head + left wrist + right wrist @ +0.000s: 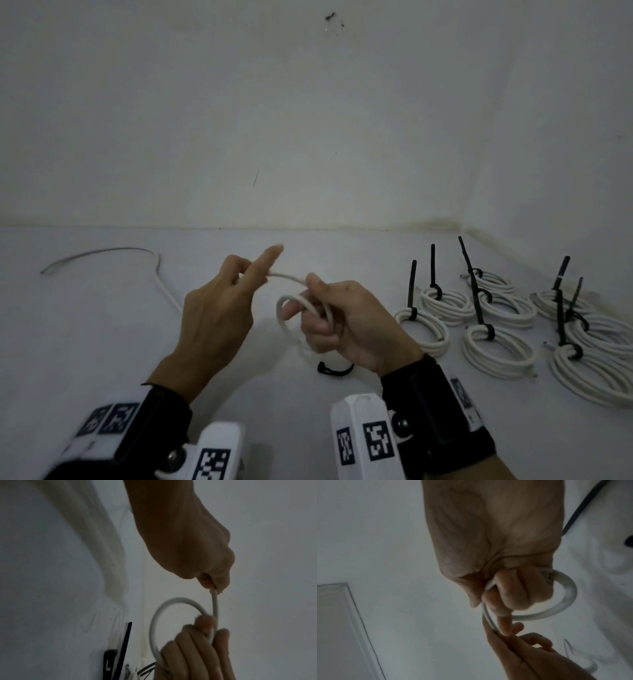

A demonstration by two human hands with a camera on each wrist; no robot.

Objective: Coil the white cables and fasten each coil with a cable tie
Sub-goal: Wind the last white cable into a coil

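Note:
Above the table in the head view, my right hand (320, 310) grips a small loop of white cable (281, 310), fingers curled through it and thumb on top. From the loop a short stretch of cable runs left to my left hand (251, 274), which pinches it with the index finger pointing out. The cable's loose tail (102, 253) lies on the table at far left. The left wrist view shows my left hand (213, 586) pinching the cable above the loop (154, 620). In the right wrist view my right hand (513, 595) is curled round the loop (568, 599). A black cable tie (335, 370) lies under my right hand.
Several finished white coils (496, 346), each bound with a black tie whose tail sticks up, lie in a group on the table (102, 342) at the right. A white wall (308, 120) rises behind the table, with a corner at the far right.

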